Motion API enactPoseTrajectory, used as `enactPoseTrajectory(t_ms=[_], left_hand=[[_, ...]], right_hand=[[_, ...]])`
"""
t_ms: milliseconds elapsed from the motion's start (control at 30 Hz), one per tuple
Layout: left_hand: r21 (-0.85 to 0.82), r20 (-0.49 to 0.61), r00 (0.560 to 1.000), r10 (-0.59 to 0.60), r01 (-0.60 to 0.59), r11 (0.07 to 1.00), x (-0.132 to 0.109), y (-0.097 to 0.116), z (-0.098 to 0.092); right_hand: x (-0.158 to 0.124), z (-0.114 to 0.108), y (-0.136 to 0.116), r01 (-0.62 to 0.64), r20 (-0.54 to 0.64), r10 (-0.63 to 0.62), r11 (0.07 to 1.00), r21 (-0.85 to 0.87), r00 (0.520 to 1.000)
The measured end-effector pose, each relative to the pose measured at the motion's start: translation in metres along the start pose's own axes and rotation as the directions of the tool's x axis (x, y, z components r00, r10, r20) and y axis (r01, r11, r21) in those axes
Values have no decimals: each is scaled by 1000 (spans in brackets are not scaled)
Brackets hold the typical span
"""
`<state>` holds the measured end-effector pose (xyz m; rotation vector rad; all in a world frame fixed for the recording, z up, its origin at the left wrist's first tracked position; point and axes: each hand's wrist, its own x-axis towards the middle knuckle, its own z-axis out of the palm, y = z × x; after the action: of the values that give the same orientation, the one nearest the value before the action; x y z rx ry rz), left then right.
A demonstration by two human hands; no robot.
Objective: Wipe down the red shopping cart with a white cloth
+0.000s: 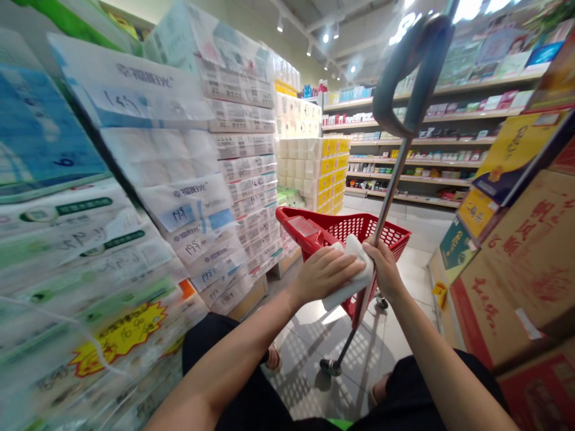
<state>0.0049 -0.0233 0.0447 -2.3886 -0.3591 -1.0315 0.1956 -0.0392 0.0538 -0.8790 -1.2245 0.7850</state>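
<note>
A red plastic shopping cart (345,224) with a metal frame stands tilted in front of me, between my legs. A silver metal pole (392,191) rises from it to a dark grey loop handle (415,75) at upper right. My right hand (387,268) is closed round the pole. My left hand (330,272) lies over a folded white cloth (354,287) and presses it against the cart beside the pole, its fingers together and pointing right. The left palm and thumb are hidden.
Tall stacks of wrapped tissue packs (179,179) line the left side. Cardboard boxes (507,287) are piled close on the right. Shelves (431,140) of goods stand at the back. The cart's caster wheels (331,366) rest on the tiled floor (309,335).
</note>
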Motion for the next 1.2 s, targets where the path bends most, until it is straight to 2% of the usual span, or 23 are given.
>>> enactPoseTrajectory(t_ms=[67,133,333,433,533,600,667,700,733,767,833,867,900,933,967,1033,1067,1133,1200], left_hand=[[-61,-6,999,47,-48,997,-9,-20,2],[-127,-7,999,32,-33,991,-16,-40,1],[-170,72,990,-118,128,977,-30,-87,-6],[-151,89,965,-248,259,954,-34,-106,-9],[-98,100,908,-407,416,904,-37,-125,-11],[-60,113,876,-469,477,877,-39,-134,-11],[-27,115,865,-488,494,869,-39,-140,-8],[-10,111,863,-494,498,867,-38,-141,-6],[8,103,859,-502,504,864,-37,-141,-3],[27,96,852,-515,515,857,-34,-140,-1],[60,87,832,-548,545,836,-27,-136,4],[71,89,822,-562,558,827,-23,-133,5],[80,96,814,-572,567,820,-18,-130,7],[90,106,808,-580,573,815,-13,-126,8],[102,120,801,-587,578,810,-8,-122,8],[137,151,785,-600,585,799,2,-114,10],[160,167,774,-610,589,792,7,-110,11],[200,203,747,-633,601,774,17,-103,14],[216,251,716,-651,615,759,27,-101,19]], right_hand=[[1,1,0,-20,8,20,1000,5,1000],[3,3,0,-27,12,27,999,29,1000],[15,3,3,5,80,-12,996,90,997],[23,-2,5,24,111,-31,998,64,993],[31,-8,7,17,148,-18,1000,7,989],[35,-12,8,19,152,-7,997,-74,988],[36,-15,8,52,97,-33,979,-197,995],[35,-15,6,83,26,-79,960,-269,997],[34,-15,3,116,-76,-151,929,-350,986],[31,-13,-1,143,-195,-250,887,-440,949],[25,-7,-15,174,-373,-479,768,-616,795],[22,-3,-24,188,-377,-573,695,-694,727],[19,3,-33,215,-316,-637,614,-760,703],[17,10,-41,259,-201,-660,530,-807,724],[16,16,-48,313,-54,-637,449,-837,769],[19,30,-55,393,220,-474,303,-868,853],[22,35,-55,398,296,-368,243,-885,881],[29,39,-50,335,308,-181,143,-931,934],[37,35,-43,225,222,-53,76,-971,974]])
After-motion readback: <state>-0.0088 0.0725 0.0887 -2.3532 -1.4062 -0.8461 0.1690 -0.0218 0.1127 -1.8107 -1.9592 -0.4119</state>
